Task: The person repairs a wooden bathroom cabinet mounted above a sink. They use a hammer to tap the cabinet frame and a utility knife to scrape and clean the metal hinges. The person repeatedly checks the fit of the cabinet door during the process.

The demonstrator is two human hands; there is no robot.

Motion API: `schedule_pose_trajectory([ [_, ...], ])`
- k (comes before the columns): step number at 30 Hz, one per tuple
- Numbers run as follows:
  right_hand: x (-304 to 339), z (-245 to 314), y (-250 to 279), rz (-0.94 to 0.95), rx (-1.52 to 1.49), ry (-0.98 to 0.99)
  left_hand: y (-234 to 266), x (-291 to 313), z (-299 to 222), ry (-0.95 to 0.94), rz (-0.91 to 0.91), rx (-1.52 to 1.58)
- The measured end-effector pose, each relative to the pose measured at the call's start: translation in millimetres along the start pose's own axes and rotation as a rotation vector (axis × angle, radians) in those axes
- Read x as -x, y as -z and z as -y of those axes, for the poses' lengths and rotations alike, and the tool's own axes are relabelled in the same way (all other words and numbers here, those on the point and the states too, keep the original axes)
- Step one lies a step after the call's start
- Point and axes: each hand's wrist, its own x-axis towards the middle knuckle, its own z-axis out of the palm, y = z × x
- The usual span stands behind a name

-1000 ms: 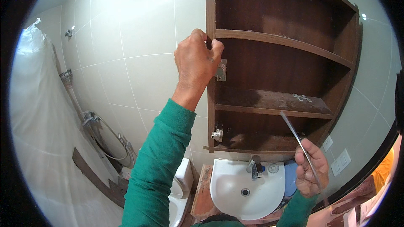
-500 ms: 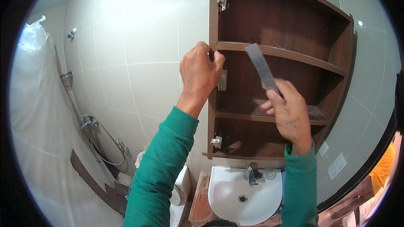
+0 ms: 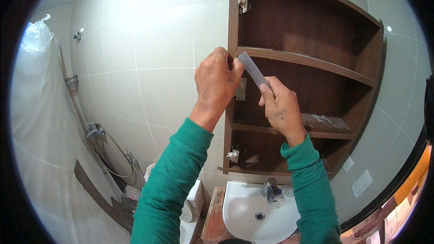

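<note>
A brown wooden wall cabinet [image 3: 307,63] without a door in view hangs in front of me. At its left upright, level with the upper shelf edge, my left hand [image 3: 217,74] is closed with thumb and fingers together; whatever they pinch is hidden. My right hand [image 3: 281,108] grips the lower end of a flat grey metal bar [image 3: 254,68], which resembles a file. The bar slants up and left, its tip beside my left thumb. Just below the left hand, a metal hinge [image 3: 241,89] sits on the upright's inner side.
More hinges sit at the upright's top [image 3: 242,0] and bottom [image 3: 233,156]. Below the cabinet are a white sink [image 3: 239,199] with a faucet [image 3: 271,190] and a toilet [image 3: 195,201]. Plastic sheeting [image 3: 45,131] hangs at left; a person in orange [image 3: 409,176] shows at far right.
My right hand has moved left with the grey bar, bringing its tip from the middle of the shelf edge to my left thumb. The left hand stays at the upright.
</note>
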Motion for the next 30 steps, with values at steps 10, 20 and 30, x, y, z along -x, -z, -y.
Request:
schedule_pose_trajectory([
  [10, -3.7, -15.0, -1.2, 0.040, -0.126, -0.057, -2.9, 2.8, 4.6, -0.057, -0.029, -0.022],
  [20, -7.7, -8.4, -3.4, 0.059, -0.130, -0.088, -2.0, 9.1, 8.3, -0.066, -0.042, 0.039],
  [30, -12.0, -5.6, -6.0, 0.099, -0.242, -0.132, -1.2, 10.7, 12.1, -0.082, -0.023, 0.081],
])
